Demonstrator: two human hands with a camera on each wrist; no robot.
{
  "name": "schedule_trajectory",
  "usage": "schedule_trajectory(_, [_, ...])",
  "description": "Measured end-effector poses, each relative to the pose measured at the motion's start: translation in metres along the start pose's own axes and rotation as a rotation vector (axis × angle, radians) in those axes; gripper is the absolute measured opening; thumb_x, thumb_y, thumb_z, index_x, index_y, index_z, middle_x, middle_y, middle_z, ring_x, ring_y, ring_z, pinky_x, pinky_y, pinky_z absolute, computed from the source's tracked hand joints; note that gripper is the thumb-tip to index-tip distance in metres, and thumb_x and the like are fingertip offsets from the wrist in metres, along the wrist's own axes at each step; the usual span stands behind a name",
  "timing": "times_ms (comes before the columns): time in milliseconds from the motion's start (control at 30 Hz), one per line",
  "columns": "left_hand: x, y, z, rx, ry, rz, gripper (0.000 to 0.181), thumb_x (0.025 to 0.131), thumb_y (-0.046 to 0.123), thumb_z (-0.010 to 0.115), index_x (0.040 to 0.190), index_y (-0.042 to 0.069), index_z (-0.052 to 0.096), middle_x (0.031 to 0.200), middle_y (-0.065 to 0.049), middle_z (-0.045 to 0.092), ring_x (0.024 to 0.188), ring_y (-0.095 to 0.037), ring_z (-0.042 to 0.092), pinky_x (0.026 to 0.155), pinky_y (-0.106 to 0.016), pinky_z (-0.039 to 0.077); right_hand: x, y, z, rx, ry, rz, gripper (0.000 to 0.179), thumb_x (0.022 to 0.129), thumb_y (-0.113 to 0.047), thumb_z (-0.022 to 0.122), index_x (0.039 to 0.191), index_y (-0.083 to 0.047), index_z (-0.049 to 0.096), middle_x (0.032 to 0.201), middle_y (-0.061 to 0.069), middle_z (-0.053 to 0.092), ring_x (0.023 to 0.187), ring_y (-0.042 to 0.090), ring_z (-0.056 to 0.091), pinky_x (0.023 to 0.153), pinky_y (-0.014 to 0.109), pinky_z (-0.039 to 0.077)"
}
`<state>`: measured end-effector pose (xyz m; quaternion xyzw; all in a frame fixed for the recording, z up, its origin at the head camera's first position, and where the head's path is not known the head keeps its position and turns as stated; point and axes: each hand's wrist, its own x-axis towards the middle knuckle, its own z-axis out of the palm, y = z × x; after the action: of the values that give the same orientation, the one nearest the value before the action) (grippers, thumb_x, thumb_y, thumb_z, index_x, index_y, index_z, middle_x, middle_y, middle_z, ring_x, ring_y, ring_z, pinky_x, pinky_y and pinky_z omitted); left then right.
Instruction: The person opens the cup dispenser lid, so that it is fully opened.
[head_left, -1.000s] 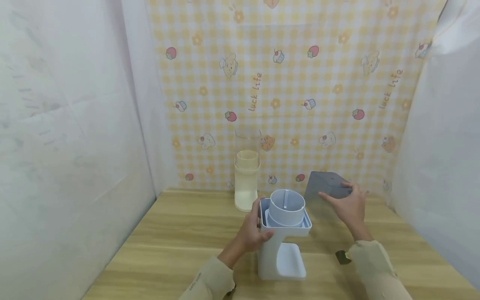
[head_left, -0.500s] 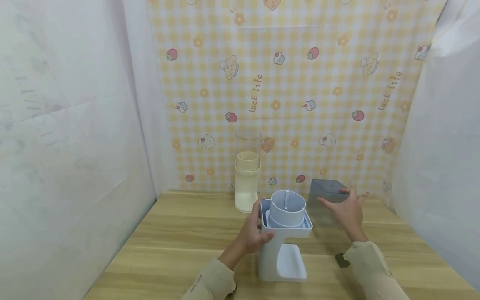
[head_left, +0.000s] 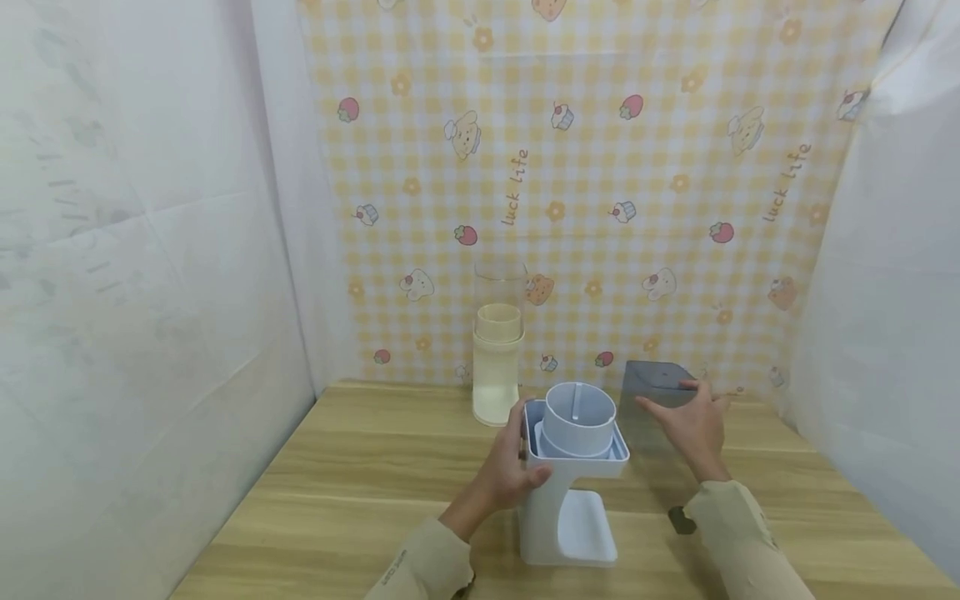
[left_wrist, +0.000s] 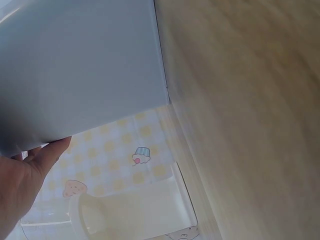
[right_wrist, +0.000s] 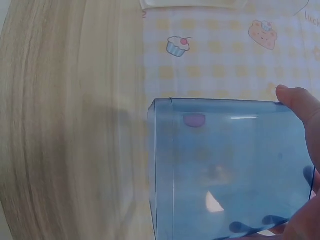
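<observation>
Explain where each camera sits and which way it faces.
Head: worn there, facing forward and down over white stand and box; left hand, right hand, sleeves show.
Left wrist: worn there, facing white stand; left hand partly shows.
Right wrist: worn there, facing box; right hand partly shows.
Head and left wrist share cream stand.

"What hangs behind the wood-grained table [head_left: 337, 487]?"
"A yellow-and-white checked cloth [head_left: 585, 171], printed with strawberries [head_left: 632, 107], cupcakes [head_left: 562, 117] and flowers [head_left: 555, 211]."
"And at the sides?"
"A left sheet [head_left: 142, 292], whitish and faintly marked, and a pale right sheet [head_left: 877, 342]."
</observation>
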<state>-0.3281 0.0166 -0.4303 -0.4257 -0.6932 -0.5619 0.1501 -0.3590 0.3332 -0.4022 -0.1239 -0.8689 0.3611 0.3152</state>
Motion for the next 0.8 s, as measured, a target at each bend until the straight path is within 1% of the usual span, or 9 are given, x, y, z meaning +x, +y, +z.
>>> schedule_trajectory(67, [0.0006,-0.0009,0.0004,-0.002,0.002,0.007,0.1,0.079,0.083,0.048,0.15,0.016,0.026,0.122,-0.008,0.058,0.102,-0.016,0.06,0.071,-0.029,0.057,-0.0002,0.0009,0.0009,0.004,-0.005,0.001,0.099,0.068,-0.059,0.085,0.134,0.003,0.045,0.136,0.039,0.031,0.108,0.044,0.04,0.068,0.051,0.045])
schedule_trajectory(133, [0.0012,-0.0013,0.0005,-0.006,-0.001,0.01,0.101,0.079,0.084,0.047,0.15,0.015,0.026,0.122,-0.008,0.057,0.102,-0.016,0.06,0.071,-0.029,0.057,-0.0007,0.0015,0.0017,0.008,-0.012,0.005,0.1,0.068,-0.06,0.084,0.135,0.003,0.045,0.138,0.038,0.03,0.108,0.045,0.041,0.069,0.051,0.045])
schedule_trajectory(233, [0.0016,-0.0014,0.0003,0.001,-0.001,0.009,0.103,0.079,0.084,0.047,0.15,0.012,0.026,0.122,-0.008,0.057,0.101,-0.016,0.059,0.07,-0.028,0.057,-0.002,0.0016,0.0022,0.012,-0.023,0.014,0.101,0.069,-0.061,0.083,0.137,0.002,0.044,0.14,0.038,0.028,0.105,0.044,0.043,0.067,0.049,0.045])
schedule_trajectory(300, [0.0018,-0.001,0.0,0.005,-0.002,0.005,0.104,0.079,0.084,0.047,0.15,0.01,0.025,0.122,-0.008,0.057,0.101,-0.015,0.059,0.071,-0.028,0.057,-0.0024,0.0014,0.0027,0.013,-0.029,0.023,0.101,0.069,-0.062,0.083,0.137,0.001,0.044,0.139,0.038,0.028,0.103,0.044,0.043,0.066,0.048,0.045])
schedule_trajectory(433, [0.0021,0.0002,-0.0007,0.01,-0.002,-0.006,0.104,0.079,0.084,0.046,0.15,0.012,0.025,0.123,-0.008,0.057,0.102,-0.015,0.059,0.071,-0.028,0.057,-0.0034,0.0002,0.0039,0.01,-0.032,0.037,0.099,0.069,-0.061,0.083,0.137,0.001,0.044,0.137,0.037,0.03,0.102,0.043,0.044,0.066,0.047,0.044])
schedule_trajectory(600, [0.0029,0.001,-0.0008,0.009,-0.005,-0.002,0.103,0.079,0.084,0.046,0.151,0.013,0.024,0.123,-0.008,0.057,0.101,-0.015,0.06,0.072,-0.028,0.057,-0.0036,-0.0002,0.005,0.002,-0.028,0.036,0.099,0.069,-0.059,0.084,0.135,0.003,0.044,0.132,0.037,0.033,0.102,0.043,0.042,0.068,0.049,0.044])
schedule_trajectory(733, [0.0016,0.0017,-0.0007,0.009,-0.004,-0.007,0.102,0.079,0.084,0.046,0.15,0.014,0.025,0.122,-0.009,0.057,0.1,-0.015,0.06,0.071,-0.028,0.056,-0.0045,0.0007,0.0064,-0.003,-0.044,0.044,0.1,0.069,-0.059,0.084,0.135,0.005,0.043,0.131,0.038,0.032,0.099,0.043,0.043,0.068,0.051,0.045])
schedule_trajectory(800, [0.0012,0.0017,-0.0008,0.01,-0.005,-0.009,0.103,0.079,0.084,0.046,0.151,0.013,0.024,0.123,-0.009,0.057,0.1,-0.014,0.059,0.071,-0.028,0.056,-0.0049,0.0017,0.0078,-0.002,-0.051,0.047,0.1,0.07,-0.059,0.084,0.135,0.004,0.043,0.13,0.038,0.032,0.097,0.043,0.044,0.068,0.051,0.045])
